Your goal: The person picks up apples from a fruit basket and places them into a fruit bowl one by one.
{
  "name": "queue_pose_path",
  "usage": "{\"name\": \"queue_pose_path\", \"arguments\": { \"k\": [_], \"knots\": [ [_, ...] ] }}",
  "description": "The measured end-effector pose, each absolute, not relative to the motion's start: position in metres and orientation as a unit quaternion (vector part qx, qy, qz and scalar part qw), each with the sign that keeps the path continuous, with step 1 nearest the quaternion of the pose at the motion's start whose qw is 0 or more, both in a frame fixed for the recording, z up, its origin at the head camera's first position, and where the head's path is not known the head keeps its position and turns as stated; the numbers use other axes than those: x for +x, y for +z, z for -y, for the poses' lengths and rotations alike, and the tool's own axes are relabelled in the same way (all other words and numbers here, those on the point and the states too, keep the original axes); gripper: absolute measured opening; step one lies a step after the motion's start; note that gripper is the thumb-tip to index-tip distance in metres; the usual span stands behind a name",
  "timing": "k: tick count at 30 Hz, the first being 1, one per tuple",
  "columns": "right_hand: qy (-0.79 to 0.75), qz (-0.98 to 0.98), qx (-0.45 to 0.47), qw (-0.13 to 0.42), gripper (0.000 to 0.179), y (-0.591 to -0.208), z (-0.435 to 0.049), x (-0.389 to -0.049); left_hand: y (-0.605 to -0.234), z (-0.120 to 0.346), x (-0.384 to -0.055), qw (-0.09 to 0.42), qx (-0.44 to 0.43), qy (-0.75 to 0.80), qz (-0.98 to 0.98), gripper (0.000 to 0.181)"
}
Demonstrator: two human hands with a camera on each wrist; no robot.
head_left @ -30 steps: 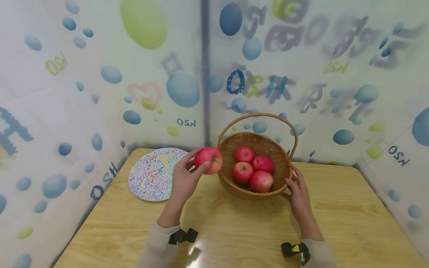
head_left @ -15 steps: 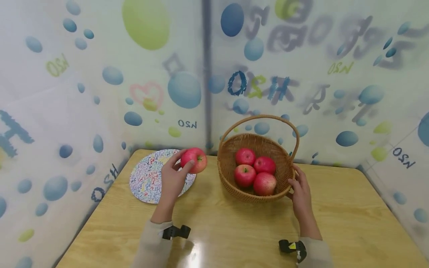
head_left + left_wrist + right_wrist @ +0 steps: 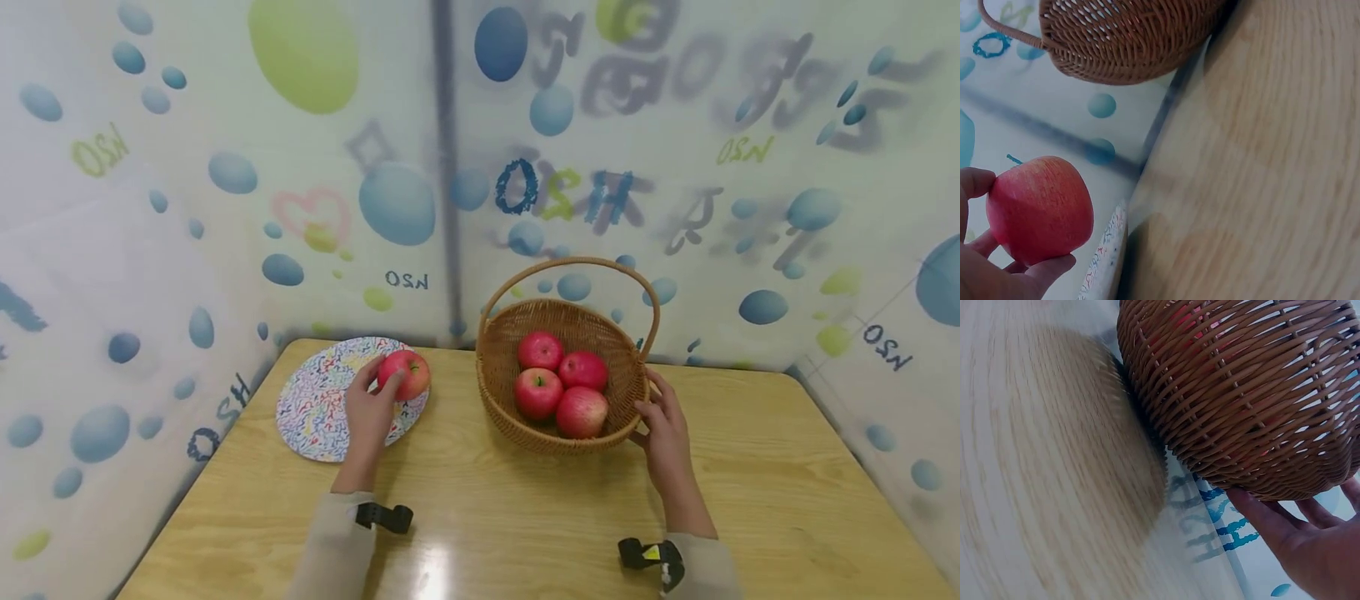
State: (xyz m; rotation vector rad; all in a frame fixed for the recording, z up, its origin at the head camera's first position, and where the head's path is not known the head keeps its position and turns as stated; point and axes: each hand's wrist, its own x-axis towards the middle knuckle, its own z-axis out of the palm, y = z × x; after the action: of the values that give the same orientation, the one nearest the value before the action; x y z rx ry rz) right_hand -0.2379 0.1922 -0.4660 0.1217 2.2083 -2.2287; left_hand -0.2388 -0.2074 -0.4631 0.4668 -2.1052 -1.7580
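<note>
My left hand (image 3: 369, 421) holds a red apple (image 3: 405, 375) between thumb and fingers, over the right part of a round plate (image 3: 311, 412) with a multicoloured squiggle pattern. In the left wrist view, the apple (image 3: 1041, 209) appears slightly above the plate's rim (image 3: 1105, 256). A brown wicker basket (image 3: 501, 417) with a tall arched handle stands to the right, with several red apples (image 3: 562, 383) inside. At its right side, my right hand (image 3: 666, 437) grips the rim. The right wrist view shows the thumb (image 3: 1257, 515) against the woven wall (image 3: 1241, 406).
Everything stands on a light wooden table (image 3: 480, 517). Behind it and on both sides rise pale walls (image 3: 405, 308) printed with blue and green spots and letters. The basket stands close to the back edge.
My left hand has carried the apple leftward and slightly down, from beside the basket to over the plate. My right hand has stayed on the basket's right rim.
</note>
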Motion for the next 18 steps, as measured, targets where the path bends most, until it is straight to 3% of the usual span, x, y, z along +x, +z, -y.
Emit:
{"name": "queue_pose_path", "arguments": {
  "k": [18],
  "knots": [
    [-0.700, -0.713, 0.045, 0.002, 0.056, -0.465, -0.193, -0.237, -0.486, 0.216, -0.245, 0.129, 0.188, -0.633, 0.740, 0.056]
  ]
}}
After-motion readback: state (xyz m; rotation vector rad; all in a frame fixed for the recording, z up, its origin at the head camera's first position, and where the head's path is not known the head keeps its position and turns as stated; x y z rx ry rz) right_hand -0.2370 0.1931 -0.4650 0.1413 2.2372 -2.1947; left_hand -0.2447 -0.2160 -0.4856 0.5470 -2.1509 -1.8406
